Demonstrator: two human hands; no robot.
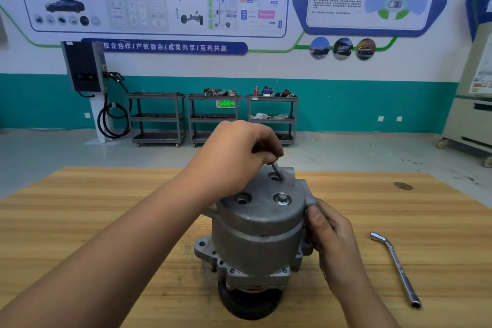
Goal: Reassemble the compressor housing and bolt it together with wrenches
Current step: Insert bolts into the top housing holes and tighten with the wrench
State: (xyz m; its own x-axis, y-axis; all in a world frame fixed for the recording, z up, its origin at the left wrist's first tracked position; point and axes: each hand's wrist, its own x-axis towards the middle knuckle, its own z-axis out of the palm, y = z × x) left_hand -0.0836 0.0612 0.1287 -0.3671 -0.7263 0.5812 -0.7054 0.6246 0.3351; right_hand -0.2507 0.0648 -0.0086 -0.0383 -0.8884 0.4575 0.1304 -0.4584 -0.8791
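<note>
compressor dead centre: the grey cast-metal compressor housing [255, 231] stands on end on the pale wooden table [80, 210], with its black round pulley [247, 303] underneath, half hidden by the body above it.

up top, the left hand [237, 149] hovers over the flat end face, fingers curled and pinching the head of a long slim steel bolt [277, 171]. the bolt leans, and its tip sits at a far hole in the face. the head itself is buried in the fingertips, so its shape can't be made out.

on the near side of that face a hex-headed bolt [282, 198] sits fully down in its recess, and left of it there's an empty bolt hole [242, 200].

the right hand [330, 231] grips the housing's right flank, thumb pressed up against a protruding lug. the fingers wrap round behind, out of sight.

well apart on the right, a bent chrome socket wrench [396, 269] lies flat on the wood, with neither hand on it.

far back against the teal wall stand three grey shelf carts [213, 117] with small clutter too blurred to identify, and a dark wall box [83, 66] with a looped black cable.
</note>
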